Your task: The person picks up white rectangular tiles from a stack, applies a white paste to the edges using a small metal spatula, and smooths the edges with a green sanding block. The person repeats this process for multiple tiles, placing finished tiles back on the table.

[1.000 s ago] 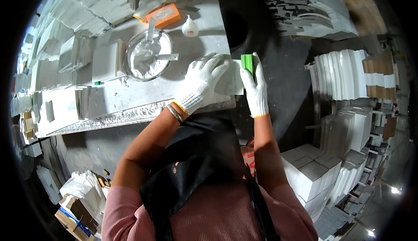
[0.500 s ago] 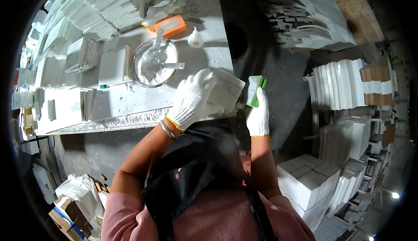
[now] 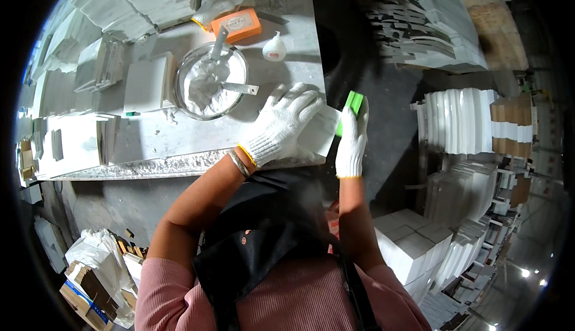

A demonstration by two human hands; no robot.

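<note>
My left hand point(image 3: 281, 124), in a white knit glove, lies flat with fingers spread on a pale tile point(image 3: 324, 128) at the right front corner of the worktable. In my right hand point(image 3: 352, 144), gloved likewise, is a bright green sanding block point(image 3: 354, 101), held upright against or very near the tile's right edge; contact cannot be made out. Left of my left hand stands a round metal bowl point(image 3: 179, 94) of white paste, with one putty knife point(image 3: 219, 42) leaning in it and another point(image 3: 242, 88) across its rim. A small white squeeze bottle point(image 3: 274, 48) stands behind the tile.
An orange box point(image 3: 238, 26) and a spare glove point(image 3: 223, 2) lie at the back of the table point(image 3: 173, 141). Stacked tiles point(image 3: 147, 82) fill its left side. Beyond the right edge are dark floor point(image 3: 389, 112), upright slabs point(image 3: 458, 120) and a block of white boxes point(image 3: 413, 235).
My right hand has turned the green sanding block upright and brought it left to the tile's edge. My left hand has shifted right and flattened its fingers over the tile.
</note>
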